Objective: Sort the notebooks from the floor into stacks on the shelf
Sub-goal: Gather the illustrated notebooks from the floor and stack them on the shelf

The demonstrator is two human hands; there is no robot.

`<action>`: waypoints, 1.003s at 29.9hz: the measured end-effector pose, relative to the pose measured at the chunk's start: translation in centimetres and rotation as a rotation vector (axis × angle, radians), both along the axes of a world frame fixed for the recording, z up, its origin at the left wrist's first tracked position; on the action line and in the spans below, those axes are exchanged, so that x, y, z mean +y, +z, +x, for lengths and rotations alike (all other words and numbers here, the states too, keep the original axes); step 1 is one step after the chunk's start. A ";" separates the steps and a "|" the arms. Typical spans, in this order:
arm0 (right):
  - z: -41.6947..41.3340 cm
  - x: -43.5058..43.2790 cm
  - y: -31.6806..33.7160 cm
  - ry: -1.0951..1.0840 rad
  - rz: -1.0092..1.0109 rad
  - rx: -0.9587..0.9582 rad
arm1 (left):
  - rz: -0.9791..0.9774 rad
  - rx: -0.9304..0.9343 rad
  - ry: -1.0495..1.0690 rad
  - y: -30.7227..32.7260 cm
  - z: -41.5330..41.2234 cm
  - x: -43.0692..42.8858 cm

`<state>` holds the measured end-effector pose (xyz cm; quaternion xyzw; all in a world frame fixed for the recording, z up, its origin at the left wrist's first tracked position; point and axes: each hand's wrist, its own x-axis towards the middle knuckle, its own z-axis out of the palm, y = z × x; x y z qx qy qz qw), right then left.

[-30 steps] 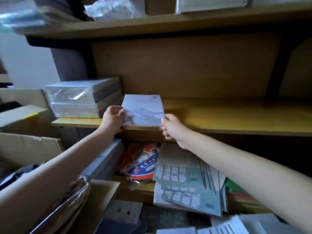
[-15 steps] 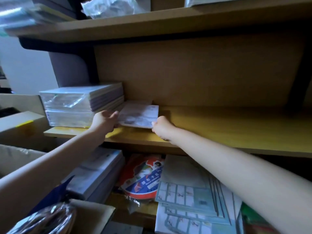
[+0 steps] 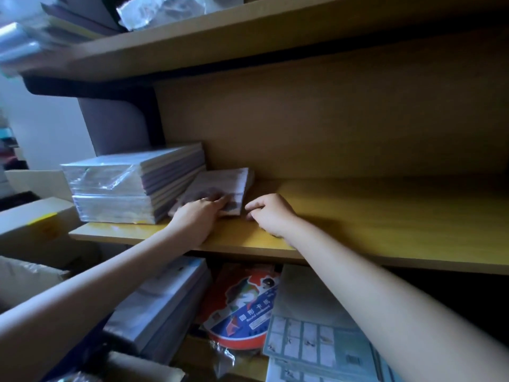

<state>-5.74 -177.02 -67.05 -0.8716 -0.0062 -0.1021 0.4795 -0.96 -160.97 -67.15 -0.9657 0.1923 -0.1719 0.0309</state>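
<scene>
Round pack [image 3: 242,312]: red and blue, printed lettering, lying flat at lower centre.
Grid sheets [image 3: 311,343]: pale green, printed with rows of boxes, fanned and overlapping, just right of the round pack.
Cardboard box [image 3: 30,227]: pale, with yellow tape, far left.
Crumpled clear plastic [image 3: 165,9]: top of view.

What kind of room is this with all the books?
Probably a stationery storeroom. The tan wooden shelves hold a plastic-wrapped stack of notebooks, more wrapped paper packs are piled underneath, and pale cardboard boxes stand at the left.
</scene>
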 end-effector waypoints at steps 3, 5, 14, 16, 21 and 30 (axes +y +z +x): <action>0.2 -0.1 -0.1 0.001 0.043 -0.002 | -0.032 -0.091 0.067 0.4 0.7 0.8; 0.2 -0.1 -0.3 -0.008 0.058 -0.024 | -0.080 -0.101 0.048 0.2 1.5 1.0; 0.1 -0.2 -0.5 0.001 0.105 -0.072 | -0.367 -0.150 -0.038 -0.5 3.1 -0.2; 0.1 -0.2 -0.6 -0.002 0.105 -0.078 | -0.385 -0.261 -0.087 -0.4 2.4 -0.1; -0.1 -0.1 -0.6 -0.012 0.115 -0.093 | -0.343 -0.232 -0.149 -0.5 2.1 -0.6; -0.5 -0.1 -0.6 -0.019 0.141 -0.119 | -0.408 -0.194 -0.157 -0.7 2.8 -0.4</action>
